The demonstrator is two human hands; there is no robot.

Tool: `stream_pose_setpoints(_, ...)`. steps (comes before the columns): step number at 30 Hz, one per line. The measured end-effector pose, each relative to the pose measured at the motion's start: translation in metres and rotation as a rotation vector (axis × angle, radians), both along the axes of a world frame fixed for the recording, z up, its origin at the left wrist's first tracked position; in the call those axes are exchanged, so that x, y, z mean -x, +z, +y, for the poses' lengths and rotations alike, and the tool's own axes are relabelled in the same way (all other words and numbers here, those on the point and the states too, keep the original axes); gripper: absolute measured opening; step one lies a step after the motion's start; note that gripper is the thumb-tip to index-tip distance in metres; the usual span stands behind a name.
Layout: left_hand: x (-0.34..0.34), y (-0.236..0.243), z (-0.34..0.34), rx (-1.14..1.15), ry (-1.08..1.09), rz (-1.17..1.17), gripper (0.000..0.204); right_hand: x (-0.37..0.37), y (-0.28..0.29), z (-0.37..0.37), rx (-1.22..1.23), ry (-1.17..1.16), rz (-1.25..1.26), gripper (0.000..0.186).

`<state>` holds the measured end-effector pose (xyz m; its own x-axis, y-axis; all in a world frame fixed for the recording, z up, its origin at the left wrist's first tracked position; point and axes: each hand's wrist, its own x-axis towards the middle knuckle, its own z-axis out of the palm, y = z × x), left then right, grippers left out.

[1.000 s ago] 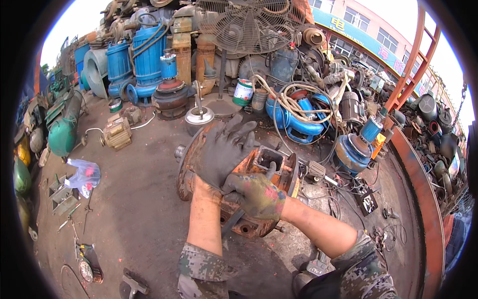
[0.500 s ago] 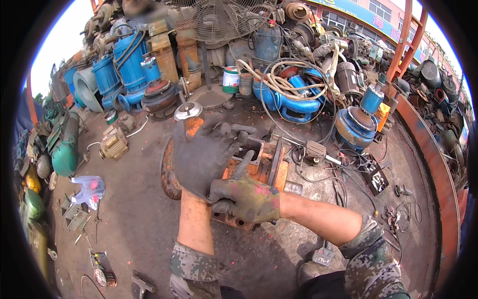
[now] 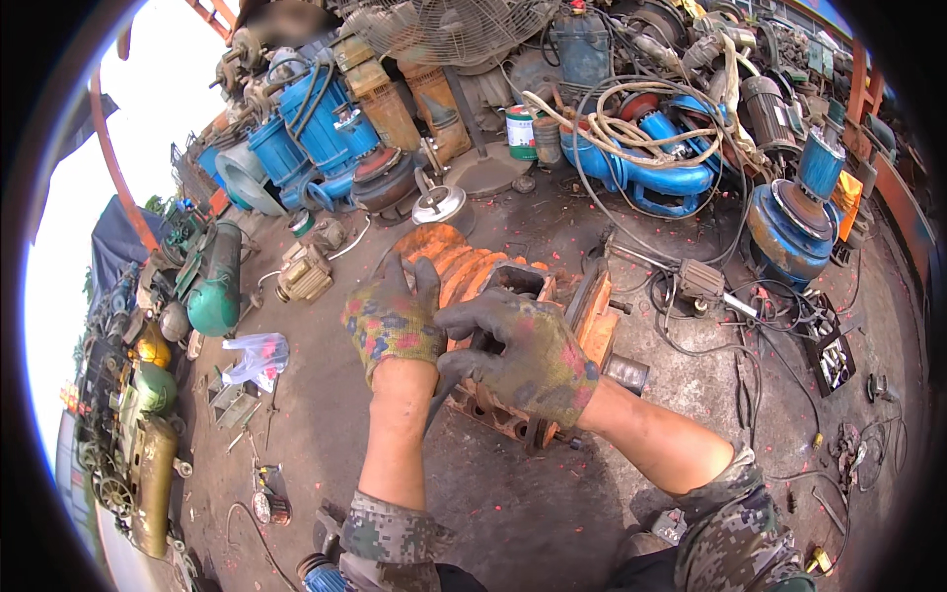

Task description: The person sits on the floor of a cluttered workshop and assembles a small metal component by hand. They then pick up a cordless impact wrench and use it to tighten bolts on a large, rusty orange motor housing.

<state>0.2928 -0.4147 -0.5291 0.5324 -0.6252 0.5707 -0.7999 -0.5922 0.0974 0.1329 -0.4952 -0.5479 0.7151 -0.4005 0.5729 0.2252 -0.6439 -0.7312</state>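
My left hand (image 3: 397,321) wears a work glove, patterned on the back and dark grey at the fingers. Its back faces up, and the visible fingers are slightly bent and apart, holding nothing I can see. Beside it, my right hand (image 3: 533,350), gloved alike, has its bent fingers at the inner edge and cuff of the left glove. A small gap shows between those fingers; the exact pinch is hard to make out. Beneath both hands lies an orange, ribbed machine housing (image 3: 469,268) with a square opening, a flange and a shaft stub (image 3: 626,373). My hands partly cover it.
Blue pumps (image 3: 641,183) wound with hoses stand beyond the housing, near a wire fan guard (image 3: 459,25). Another blue pump (image 3: 794,232) and a black tool tray (image 3: 829,345) stand right, among cables. A small motor (image 3: 304,273), green tank (image 3: 215,296) and plastic bag (image 3: 258,357) are left.
My left hand has turned from spread palm to back up and drawn its fingers in. My right hand has shifted up from the left wrist. The view has tilted, uncovering more of the housing.
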Motion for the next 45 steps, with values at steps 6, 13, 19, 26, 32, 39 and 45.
stream_pose_setpoints(6, 0.015, -0.010, -0.008, -0.041, -0.007, -0.142, 0.044, -0.009, -0.025, -0.014, 0.451, -0.037, -0.096, 0.033)
stream_pose_setpoints(13, 0.012, -0.025, -0.017, 0.065, -0.137, -0.389, 0.050, -0.006, -0.044, -0.007, 0.198, 0.043, -0.290, 0.029)
stream_pose_setpoints(19, 0.024, -0.004, 0.012, 0.120, -0.268, 0.513, 0.059, -0.009, -0.035, 0.029, -0.001, 0.414, -0.460, 0.019)
stream_pose_setpoints(26, 0.033, -0.008, 0.001, 0.603, -0.662, 1.079, 0.104, -0.018, -0.022, 0.046, 0.153, 0.493, -0.436, 0.029)
stream_pose_setpoints(32, 0.025, -0.045, -0.055, 0.283, -0.923, 1.340, 0.086, 0.054, -0.053, -0.029, 0.088, 0.402, -0.315, 0.030)
stream_pose_setpoints(39, 0.095, -0.093, -0.078, -0.047, -0.723, 0.179, 0.055, 0.247, -0.199, -0.076, -0.618, -0.756, 0.378, 0.030)
stream_pose_setpoints(45, 0.102, -0.098, -0.080, -0.062, -0.615, 0.171, 0.045, 0.404, -0.359, 0.056, -0.854, -1.285, 1.021, 0.052)
